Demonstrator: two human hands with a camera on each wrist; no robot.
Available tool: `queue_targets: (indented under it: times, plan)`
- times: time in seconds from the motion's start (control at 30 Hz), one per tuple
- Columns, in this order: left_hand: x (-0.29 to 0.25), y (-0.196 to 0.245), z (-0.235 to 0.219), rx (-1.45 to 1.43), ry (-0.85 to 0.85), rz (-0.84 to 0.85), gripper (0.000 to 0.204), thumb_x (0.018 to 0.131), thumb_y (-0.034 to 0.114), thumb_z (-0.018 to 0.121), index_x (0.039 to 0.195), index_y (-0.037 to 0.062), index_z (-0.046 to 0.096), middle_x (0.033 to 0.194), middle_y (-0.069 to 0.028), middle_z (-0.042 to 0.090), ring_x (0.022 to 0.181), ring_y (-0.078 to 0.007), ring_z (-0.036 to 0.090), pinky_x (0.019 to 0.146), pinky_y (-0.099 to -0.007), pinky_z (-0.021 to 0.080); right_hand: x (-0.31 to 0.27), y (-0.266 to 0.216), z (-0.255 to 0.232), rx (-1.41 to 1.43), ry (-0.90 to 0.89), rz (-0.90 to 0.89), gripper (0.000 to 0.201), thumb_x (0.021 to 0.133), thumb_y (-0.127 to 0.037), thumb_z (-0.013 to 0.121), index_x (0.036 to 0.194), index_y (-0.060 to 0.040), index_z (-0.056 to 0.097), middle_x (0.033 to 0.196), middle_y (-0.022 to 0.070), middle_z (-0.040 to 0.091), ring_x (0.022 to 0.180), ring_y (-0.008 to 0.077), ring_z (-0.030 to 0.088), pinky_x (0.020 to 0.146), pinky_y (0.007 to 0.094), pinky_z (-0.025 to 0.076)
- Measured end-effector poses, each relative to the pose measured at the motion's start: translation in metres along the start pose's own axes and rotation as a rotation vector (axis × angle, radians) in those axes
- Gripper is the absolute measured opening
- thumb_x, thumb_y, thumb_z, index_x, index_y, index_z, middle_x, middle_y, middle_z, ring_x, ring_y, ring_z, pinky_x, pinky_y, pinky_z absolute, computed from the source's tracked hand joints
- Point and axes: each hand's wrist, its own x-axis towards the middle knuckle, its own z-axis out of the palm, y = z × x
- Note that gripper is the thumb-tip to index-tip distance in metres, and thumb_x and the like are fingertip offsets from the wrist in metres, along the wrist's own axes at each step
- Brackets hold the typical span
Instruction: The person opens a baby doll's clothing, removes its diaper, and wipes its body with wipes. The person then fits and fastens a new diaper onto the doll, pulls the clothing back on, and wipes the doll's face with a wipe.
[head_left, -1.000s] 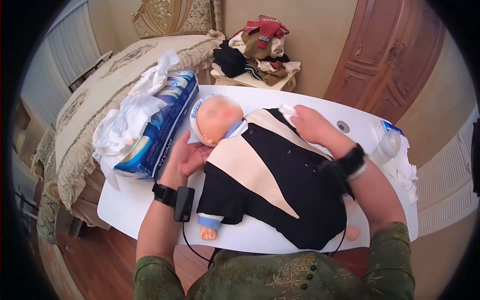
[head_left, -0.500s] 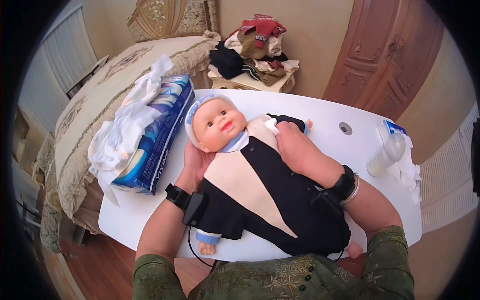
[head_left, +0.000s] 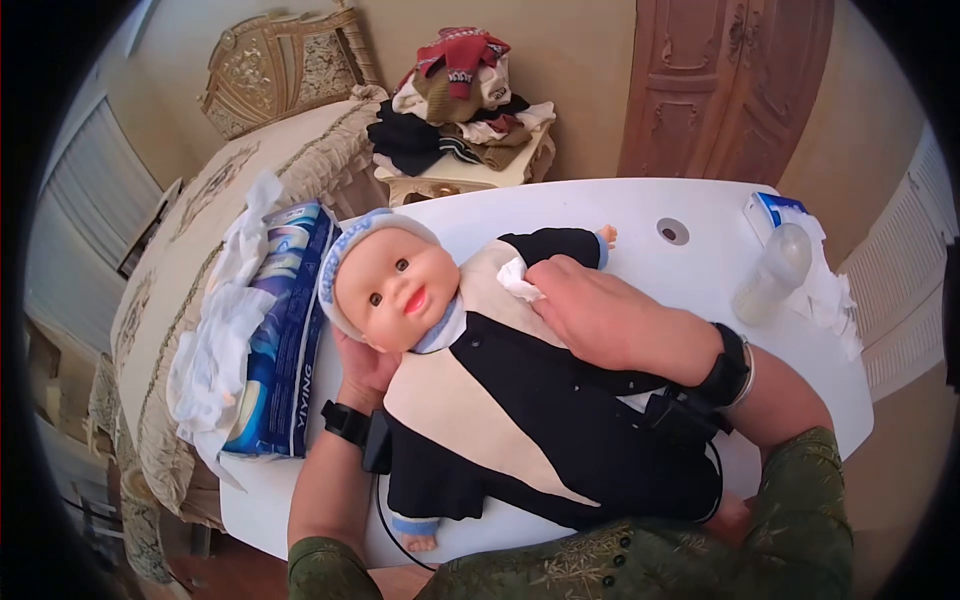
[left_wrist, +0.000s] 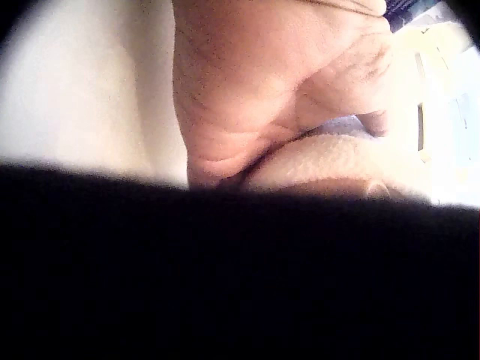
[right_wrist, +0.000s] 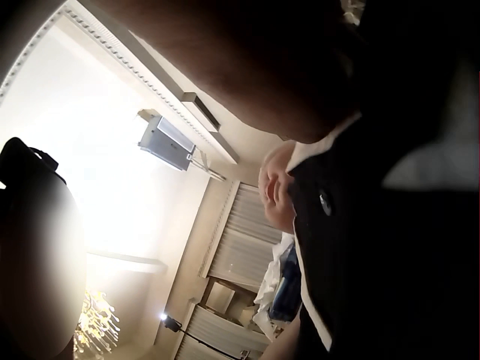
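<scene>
A baby doll [head_left: 500, 400] in a black and cream outfit lies on its back on the white table [head_left: 620, 205]. Its face [head_left: 395, 285] is turned up under a blue and white cap. My left hand [head_left: 362, 368] cups the back of its head and neck from below; in the left wrist view the palm [left_wrist: 262, 90] lies against the cream cap [left_wrist: 330, 165]. My right hand [head_left: 590, 315] rests on the doll's chest and pinches a small white wipe [head_left: 515, 280] at its fingertips. The right wrist view shows the doll's face [right_wrist: 277, 187] above the black garment [right_wrist: 390, 247].
A blue diaper pack [head_left: 280, 330] with white cloths heaped on it lies at the table's left edge. A baby bottle [head_left: 768, 273] and crumpled white tissues [head_left: 830, 300] sit at the right end. Behind are a bed [head_left: 200, 260], a clothes pile [head_left: 455, 100] and a wooden door [head_left: 730, 80].
My left hand slid under the doll's head and raised it, so the face now looks up. My right hand moved with the wipe from the doll's shoulder down onto its chest.
</scene>
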Motion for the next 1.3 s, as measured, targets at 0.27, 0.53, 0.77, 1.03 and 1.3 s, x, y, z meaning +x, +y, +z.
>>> queue_targets:
  times: [0.27,0.53,0.77,1.03,1.3]
  plan:
    - [-0.008,0.000,-0.024,-0.094,-0.101,0.006,0.042,0.085,0.016,0.064,0.124,0.0055,0.052,0.131,-0.0147,0.047,0.121,-0.0298,0.046,0.102,-0.0376,0.039,0.060,0.003,-0.028,0.184,0.295,-0.143,0.029,0.090,-0.018,0.051,0.112,-0.0002,0.054,0.102,0.0190,0.059,0.099,0.0358,0.056,0.085,0.0394,0.045]
    - [-0.008,0.003,-0.025,-0.021,-0.088,-0.052,0.044,0.085,0.019,0.064,0.125,0.0058,0.051,0.132,-0.0148,0.046,0.121,-0.0299,0.046,0.103,-0.0382,0.038,0.100,0.002,0.002,0.219,0.115,-0.360,0.023,0.086,-0.015,0.055,0.106,-0.0072,0.063,0.095,0.0144,0.059,0.095,0.0313,0.057,0.083,0.0384,0.044]
    - [-0.010,-0.001,-0.018,0.011,-0.086,-0.074,0.047,0.084,0.021,0.064,0.126,0.0060,0.050,0.132,-0.0148,0.046,0.122,-0.0301,0.045,0.103,-0.0387,0.038,0.087,0.008,-0.011,0.043,-0.069,-0.278,0.023,0.085,-0.014,0.055,0.103,-0.0067,0.066,0.087,0.0176,0.061,0.088,0.0342,0.059,0.077,0.0400,0.046]
    - [-0.012,0.000,-0.014,0.029,-0.092,-0.088,0.050,0.083,0.024,0.064,0.127,0.0063,0.048,0.133,-0.0148,0.045,0.122,-0.0303,0.045,0.104,-0.0394,0.038,0.096,0.001,-0.004,0.258,0.164,-0.340,0.025,0.086,-0.015,0.054,0.107,-0.0073,0.066,0.092,0.0189,0.061,0.092,0.0348,0.058,0.080,0.0408,0.046]
    - [-0.008,0.002,-0.011,0.036,-0.080,-0.112,0.053,0.083,0.027,0.064,0.128,0.0066,0.047,0.134,-0.0149,0.044,0.123,-0.0305,0.044,0.104,-0.0400,0.037,0.108,0.005,0.003,0.217,0.094,-0.340,0.025,0.086,-0.013,0.051,0.108,-0.0089,0.064,0.095,0.0168,0.059,0.095,0.0338,0.057,0.080,0.0412,0.045]
